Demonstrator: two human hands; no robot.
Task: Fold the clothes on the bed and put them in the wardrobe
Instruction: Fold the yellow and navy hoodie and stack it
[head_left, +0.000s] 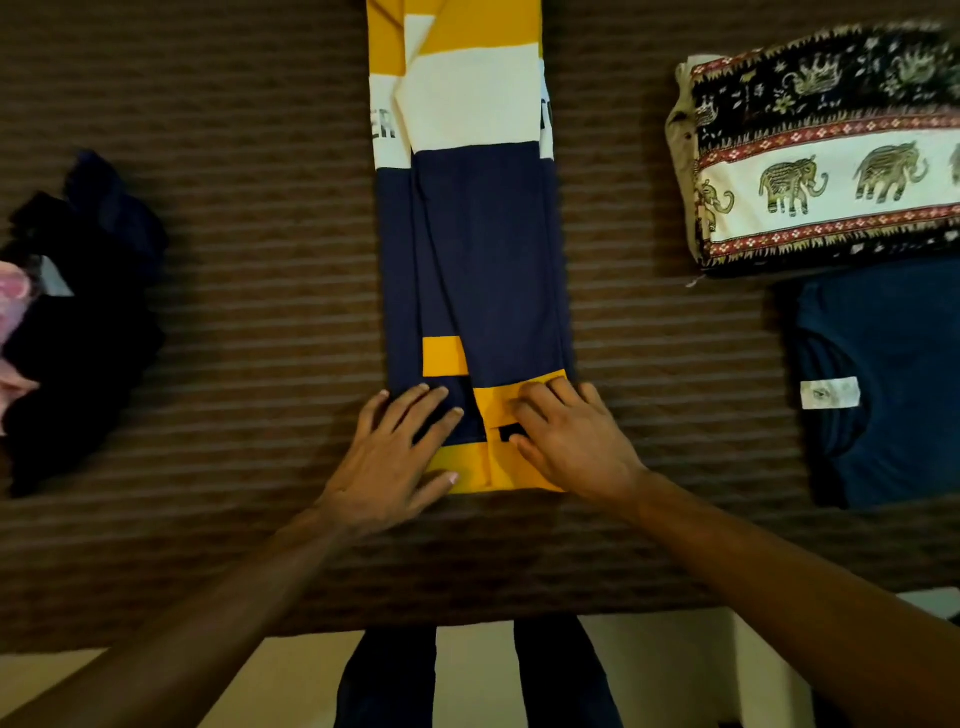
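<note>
A long navy, yellow and white striped shirt (483, 249) lies folded into a narrow strip down the middle of the brown striped bed (260, 312). My left hand (400, 452) lies flat with spread fingers on the strip's near left corner. My right hand (566, 441) rests on the near right corner, its fingers bent over the yellow sleeve cuff. Both hands are at the strip's near end, close together.
A folded elephant-print cloth (826, 150) sits at the right, with a folded dark blue T-shirt (883, 384) in front of it. A heap of dark and pink unfolded clothes (78, 312) lies at the left. The bed's near edge and pale floor (478, 675) are below.
</note>
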